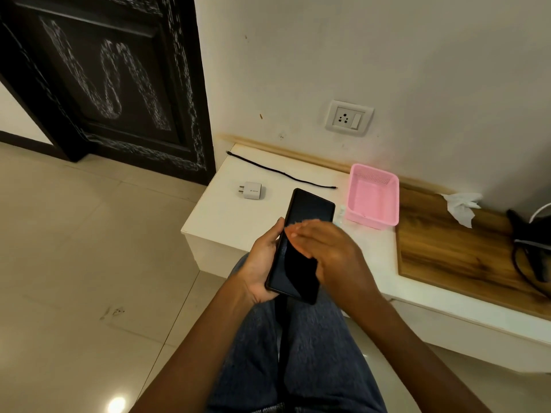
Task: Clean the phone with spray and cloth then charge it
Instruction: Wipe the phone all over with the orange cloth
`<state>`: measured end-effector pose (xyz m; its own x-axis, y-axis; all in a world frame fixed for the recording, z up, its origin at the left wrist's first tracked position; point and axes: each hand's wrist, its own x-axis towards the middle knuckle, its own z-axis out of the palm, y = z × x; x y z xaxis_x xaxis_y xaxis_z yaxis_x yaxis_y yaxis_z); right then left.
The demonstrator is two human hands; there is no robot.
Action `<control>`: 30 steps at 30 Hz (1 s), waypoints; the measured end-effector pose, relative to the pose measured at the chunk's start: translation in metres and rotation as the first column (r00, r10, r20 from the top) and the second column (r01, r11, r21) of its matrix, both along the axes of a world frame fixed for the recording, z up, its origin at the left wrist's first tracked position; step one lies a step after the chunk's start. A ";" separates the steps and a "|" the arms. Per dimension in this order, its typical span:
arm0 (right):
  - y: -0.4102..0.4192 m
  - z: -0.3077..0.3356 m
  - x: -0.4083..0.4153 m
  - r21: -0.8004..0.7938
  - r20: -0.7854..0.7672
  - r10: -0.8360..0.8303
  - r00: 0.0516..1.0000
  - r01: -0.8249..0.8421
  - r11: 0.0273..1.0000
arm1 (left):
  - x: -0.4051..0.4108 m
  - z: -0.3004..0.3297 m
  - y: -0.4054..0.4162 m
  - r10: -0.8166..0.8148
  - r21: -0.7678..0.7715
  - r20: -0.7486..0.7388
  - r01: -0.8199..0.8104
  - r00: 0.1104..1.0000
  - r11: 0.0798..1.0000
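The left hand [262, 263] closed its grip on the phone [301, 245] above the lap while the blurred right hand [325, 248], grip contents unclear, apparently wiped it; charging would need the cable [280, 172].

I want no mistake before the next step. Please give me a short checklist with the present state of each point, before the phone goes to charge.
1. Phone held firmly: ok, the left hand grips its edge.
2. Screen wiped clean: cannot tell; the right hand lies blurred over a dark cloth on it.
3. Charger within reach: ok, on the white table, not plugged in.
4. Cable ready: ok, it lies loose on the table, joined to nothing.
5. Socket free: ok, nothing is plugged in.
6. Spray: cannot tell, only a small part of something shows beside the pink basket.
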<state>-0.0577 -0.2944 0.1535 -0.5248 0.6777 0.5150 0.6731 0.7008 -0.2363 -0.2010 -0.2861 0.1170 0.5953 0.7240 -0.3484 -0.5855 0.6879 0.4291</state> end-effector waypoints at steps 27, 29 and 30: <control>-0.019 -0.004 -0.012 0.023 -0.028 0.124 0.992 -0.123 0.992 | -0.016 0.003 0.006 0.055 -0.032 -0.057 -0.057 0.997 0.998; -0.010 -0.001 -0.004 0.002 -0.025 0.081 0.996 -0.081 0.997 | -0.013 0.004 0.004 0.062 -0.045 -0.045 -0.064 0.997 0.997; -0.003 0.001 -0.002 0.002 -0.033 0.034 0.999 -0.034 0.999 | -0.010 0.005 0.003 0.047 -0.057 -0.035 -0.049 0.998 0.997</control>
